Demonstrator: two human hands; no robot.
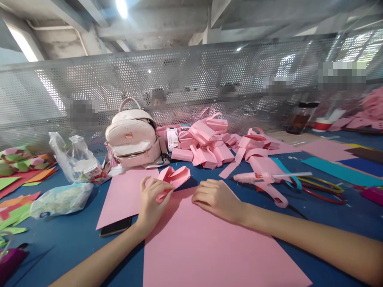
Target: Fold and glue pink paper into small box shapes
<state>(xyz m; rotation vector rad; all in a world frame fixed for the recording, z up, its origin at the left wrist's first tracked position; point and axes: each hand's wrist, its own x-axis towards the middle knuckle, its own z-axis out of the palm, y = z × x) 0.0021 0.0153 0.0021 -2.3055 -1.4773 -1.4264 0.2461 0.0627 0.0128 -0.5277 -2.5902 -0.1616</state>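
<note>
Perforated grey metal panelling (194,71) closes off the far side of a blue tabletop (74,255), with bare concrete beams overhead. Just short of the panelling stand a cream-and-pink backpack (131,137) and a loose heap of folded pink paper strips (206,139). Nearest the person lies a large, flat pink paper sheet (206,247), its near edge cut off by the frame.

At that sheet's far left corner, the left hand (154,199) has a small, looped piece of creased pink paper (179,175) pinched narrowly between thumb and fingers. The right hand (217,199) rests on the sheet near its far edge, fingers curled under; I cannot tell whether they enclose anything.

For handling the looped piece well, I would judge a light pinch near the folds best, since a hard squeeze could crush the curve; the right palm, lying flat, could steady the sheet beneath.

Its long axis slants from the left fingertips away and to the right, the broad, rounded end pointing away from the person and the narrower end tucked back by the fingers. Whether its underside touches the sheet is hidden. A pink glue gun (260,179) lies beyond the right forearm, nozzle leftward.
</note>
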